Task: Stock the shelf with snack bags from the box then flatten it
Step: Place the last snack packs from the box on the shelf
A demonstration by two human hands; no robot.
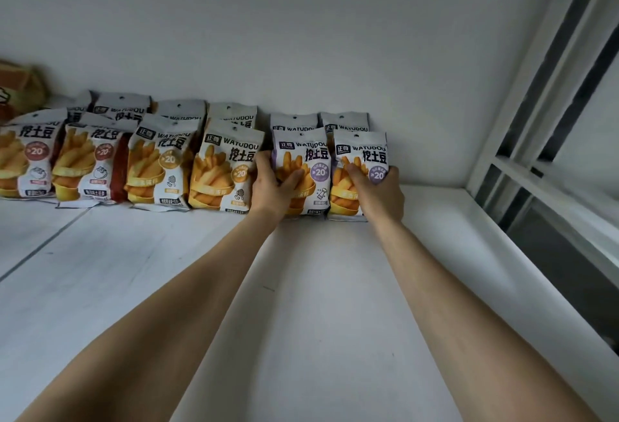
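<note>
We are looking down onto a white shelf (pixel 335 287), with both of our bare arms stretching forward toward its back wall (pixel 301 36). Our left hand (pixel 273 187) is gripping the left purple bag (pixel 303 160) along its left edge, with the thumb lying across the printed front and the fingers curling round the side. Our right hand (pixel 380 195) is gripping the right purple bag (pixel 363 153) low on its right side, with the thumb pressing on the front and the fingers wrapping the right edge. These two bags are standing upright just beside each other at the right end of the front row (pixel 160 160). To their left in that row, two yellow bags (pixel 224 167) are standing, then two red bags (pixel 93 160). A back row (pixel 231 111) of white-topped bags is standing just behind, against the wall, mostly hidden. At the far left a brown object (pixel 20 86) is sitting, too blurred for us to tell what it is. A white window frame (pixel 536 120) is running along the shelf's right side.
</note>
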